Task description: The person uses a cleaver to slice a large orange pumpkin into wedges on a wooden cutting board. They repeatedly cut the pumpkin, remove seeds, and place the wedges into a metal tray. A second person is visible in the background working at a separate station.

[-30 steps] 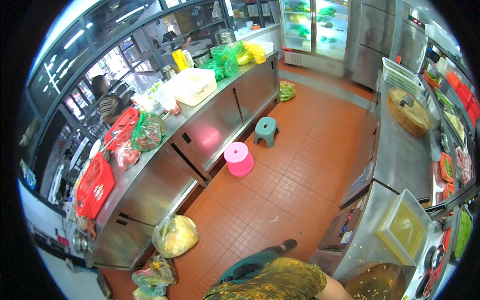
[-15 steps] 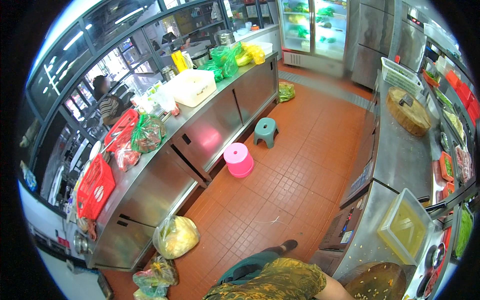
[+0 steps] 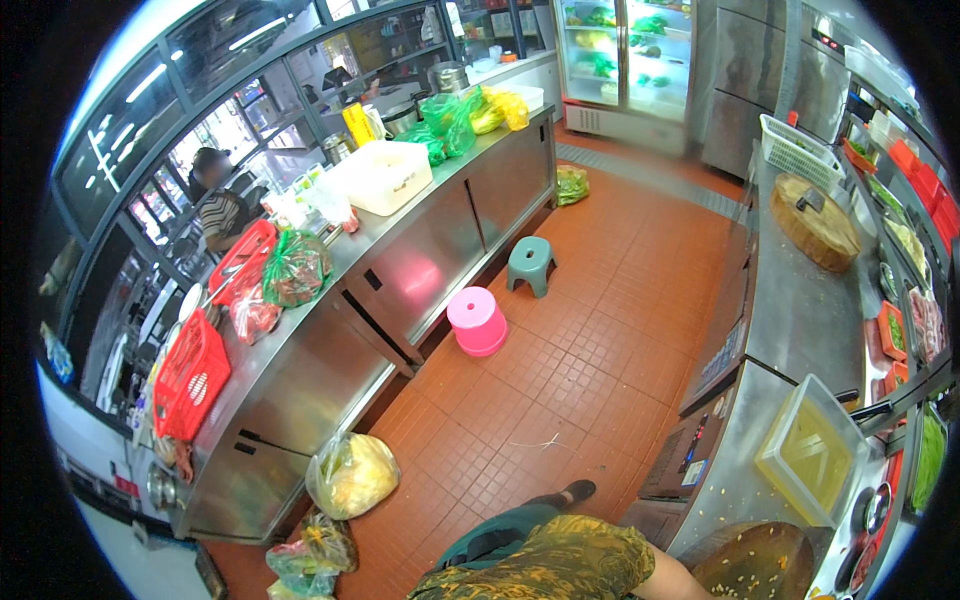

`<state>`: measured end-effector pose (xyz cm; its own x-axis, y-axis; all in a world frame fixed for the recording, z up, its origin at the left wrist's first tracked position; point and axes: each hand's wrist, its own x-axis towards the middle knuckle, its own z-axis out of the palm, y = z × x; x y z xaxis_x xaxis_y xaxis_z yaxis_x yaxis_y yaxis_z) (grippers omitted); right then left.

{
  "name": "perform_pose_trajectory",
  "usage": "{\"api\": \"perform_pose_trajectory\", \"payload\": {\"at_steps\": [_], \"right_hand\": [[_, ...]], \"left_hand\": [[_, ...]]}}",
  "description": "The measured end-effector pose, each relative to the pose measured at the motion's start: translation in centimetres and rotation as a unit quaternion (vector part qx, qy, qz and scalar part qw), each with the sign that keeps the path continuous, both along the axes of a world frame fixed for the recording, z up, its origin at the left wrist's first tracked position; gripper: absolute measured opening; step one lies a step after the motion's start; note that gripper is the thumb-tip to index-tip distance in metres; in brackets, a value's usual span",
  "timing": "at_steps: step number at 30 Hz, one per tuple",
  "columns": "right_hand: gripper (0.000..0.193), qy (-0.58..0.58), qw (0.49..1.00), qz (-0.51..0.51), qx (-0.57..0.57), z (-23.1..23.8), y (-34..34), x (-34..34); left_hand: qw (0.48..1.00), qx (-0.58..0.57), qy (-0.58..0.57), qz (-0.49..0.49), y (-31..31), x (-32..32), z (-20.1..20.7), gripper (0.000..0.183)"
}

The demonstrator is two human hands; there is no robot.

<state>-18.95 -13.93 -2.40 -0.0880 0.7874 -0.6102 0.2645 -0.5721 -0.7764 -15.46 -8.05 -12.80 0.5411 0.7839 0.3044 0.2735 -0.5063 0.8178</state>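
Neither my left hand nor my right hand shows in the head view. One bare forearm (image 3: 672,578) of mine comes out of a dark patterned short sleeve (image 3: 590,555) at the lower edge. It reaches toward a round wooden chopping board (image 3: 745,572), and its hand is cut off by the frame. Small pale chopped bits are scattered over this board. Beyond it on the steel counter stands a clear rectangular tub (image 3: 808,455) of yellowish liquid or food.
A pink stool (image 3: 478,320) and a green stool (image 3: 531,265) stand on the tiled floor. Filled plastic bags (image 3: 352,475) lie by the left steel counter (image 3: 420,290). Another chopping board (image 3: 815,225) with a cleaver sits farther along. A person (image 3: 222,205) is behind the left counter.
The person behind the left counter has shifted a little, the head moving slightly right. My forearm at the lower edge has moved slightly; the counters' contents look the same.
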Motion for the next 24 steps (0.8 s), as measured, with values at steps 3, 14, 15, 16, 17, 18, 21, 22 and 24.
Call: {"api": "perform_pose_trajectory", "payload": {"at_steps": [3,14,15,16,17,18,21,22,24], "right_hand": [[0.026,-0.002,1.000,-0.007,0.001,0.0,-0.1,0.2],[0.025,-0.007,1.000,-0.024,0.006,0.2,-0.3,1.0],[0.024,-0.008,1.000,-0.026,0.007,0.3,-0.3,1.1],[0.024,-0.007,1.000,-0.029,0.007,0.4,-0.4,1.1],[0.024,-0.008,0.999,-0.032,0.009,0.4,-0.5,1.2],[0.024,-0.008,0.999,-0.032,0.009,0.4,-0.6,1.4],[0.024,-0.009,0.999,-0.032,0.011,0.5,-0.8,1.6],[0.023,-0.009,0.999,-0.041,0.011,0.5,-1.1,2.0],[0.023,-0.012,0.998,-0.059,0.013,0.5,-1.8,2.8]], "left_hand": [[1.000,-0.006,-0.004,-0.006,-0.2,-0.6,0.6,0.018],[0.999,-0.018,-0.014,-0.025,-0.6,-1.4,1.8,0.018],[0.999,-0.010,-0.014,-0.030,-0.3,-1.0,1.5,0.018],[0.999,-0.001,-0.014,-0.035,0.0,-0.7,1.0,0.018],[0.999,-0.004,-0.019,-0.033,0.0,-0.3,0.6,0.019],[0.999,-0.007,-0.023,-0.029,0.0,-0.5,0.7,0.019],[0.999,-0.027,-0.003,-0.021,-0.4,-1.3,1.7,0.021],[0.999,-0.036,0.009,-0.025,-0.8,-2.1,2.9,0.022],[0.997,-0.048,0.021,-0.055,-2.3,-4.5,6.2,0.024]]}}
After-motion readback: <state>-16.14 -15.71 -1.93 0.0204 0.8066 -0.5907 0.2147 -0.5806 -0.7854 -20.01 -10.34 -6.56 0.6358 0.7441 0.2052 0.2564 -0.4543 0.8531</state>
